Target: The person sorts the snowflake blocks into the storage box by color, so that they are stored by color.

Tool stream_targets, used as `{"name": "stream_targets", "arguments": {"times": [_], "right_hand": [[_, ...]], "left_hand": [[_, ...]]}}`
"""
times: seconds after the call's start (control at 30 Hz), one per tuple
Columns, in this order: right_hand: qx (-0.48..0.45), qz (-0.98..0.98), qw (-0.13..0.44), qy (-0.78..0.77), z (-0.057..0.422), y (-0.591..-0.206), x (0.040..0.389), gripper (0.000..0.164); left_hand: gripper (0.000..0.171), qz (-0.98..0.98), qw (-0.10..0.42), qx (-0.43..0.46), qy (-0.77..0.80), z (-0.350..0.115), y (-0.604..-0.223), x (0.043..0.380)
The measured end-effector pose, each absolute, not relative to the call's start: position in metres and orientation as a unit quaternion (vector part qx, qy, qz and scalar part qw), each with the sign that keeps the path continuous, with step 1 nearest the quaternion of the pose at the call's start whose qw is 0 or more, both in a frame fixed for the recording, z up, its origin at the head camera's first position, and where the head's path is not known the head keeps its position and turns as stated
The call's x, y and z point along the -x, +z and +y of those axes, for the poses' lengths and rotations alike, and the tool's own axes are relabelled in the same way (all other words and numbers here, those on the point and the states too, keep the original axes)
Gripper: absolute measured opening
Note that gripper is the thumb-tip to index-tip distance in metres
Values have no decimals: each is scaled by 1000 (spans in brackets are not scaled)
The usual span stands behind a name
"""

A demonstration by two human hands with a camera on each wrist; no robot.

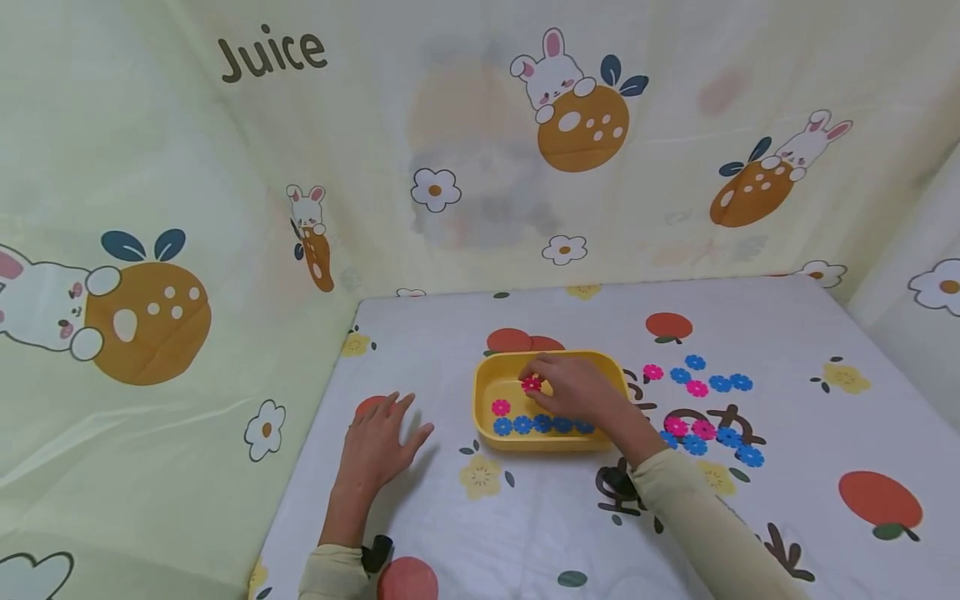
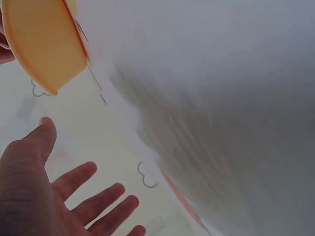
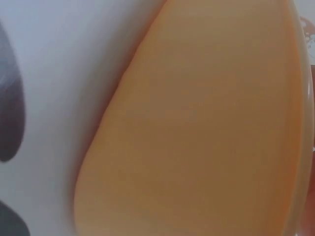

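Observation:
A yellow tray (image 1: 551, 446) stands mid-table. Over its inside, my right hand (image 1: 573, 387) pinches a pink flower-shaped piece (image 1: 530, 384) between thumb and fingers. Along the tray's near side lies a row of several blue flower pieces (image 1: 522, 425), with one pink flower piece (image 1: 501, 407) behind the row's left end. To the left of the tray, my left hand (image 1: 378, 442) is held palm down with fingers spread, holding nothing. The left wrist view shows that same hand (image 2: 64, 196) with its fingers apart, below the tray's end (image 2: 49, 44). The tray's outer wall (image 3: 197, 123) fills most of the right wrist view.
Loose blue flower pieces (image 1: 720, 383) and pink ones (image 1: 697, 388) lie scattered on the table to the right of the tray. A white cloth (image 1: 525, 533) printed with fruit covers the table. Printed curtains (image 1: 480, 125) hang behind it and at the sides.

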State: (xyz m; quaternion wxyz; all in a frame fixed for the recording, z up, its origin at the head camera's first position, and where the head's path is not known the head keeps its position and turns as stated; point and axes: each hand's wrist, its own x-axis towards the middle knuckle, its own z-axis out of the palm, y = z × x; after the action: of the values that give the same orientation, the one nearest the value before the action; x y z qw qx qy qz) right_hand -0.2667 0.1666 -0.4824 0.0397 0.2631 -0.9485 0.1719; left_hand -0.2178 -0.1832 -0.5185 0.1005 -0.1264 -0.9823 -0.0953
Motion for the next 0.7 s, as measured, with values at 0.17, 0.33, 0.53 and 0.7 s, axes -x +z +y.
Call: {"name": "stream_targets", "arguments": {"times": [0.17, 0.33, 0.53, 0.7], "right_hand": [[-276, -945, 46, 167, 161, -480, 269, 32], [-288, -942, 54, 167, 155, -477, 271, 32], [-298, -940, 52, 158, 152, -478, 272, 32], [-295, -941, 39, 162, 149, -488, 276, 30]], "left_hand": [[69, -981, 105, 131, -92, -184, -519, 218], [69, -981, 105, 131, -97, -184, -517, 218], [68, -980, 112, 133, -94, -183, -515, 218], [68, -980, 113, 133, -95, -184, -514, 219]]}}
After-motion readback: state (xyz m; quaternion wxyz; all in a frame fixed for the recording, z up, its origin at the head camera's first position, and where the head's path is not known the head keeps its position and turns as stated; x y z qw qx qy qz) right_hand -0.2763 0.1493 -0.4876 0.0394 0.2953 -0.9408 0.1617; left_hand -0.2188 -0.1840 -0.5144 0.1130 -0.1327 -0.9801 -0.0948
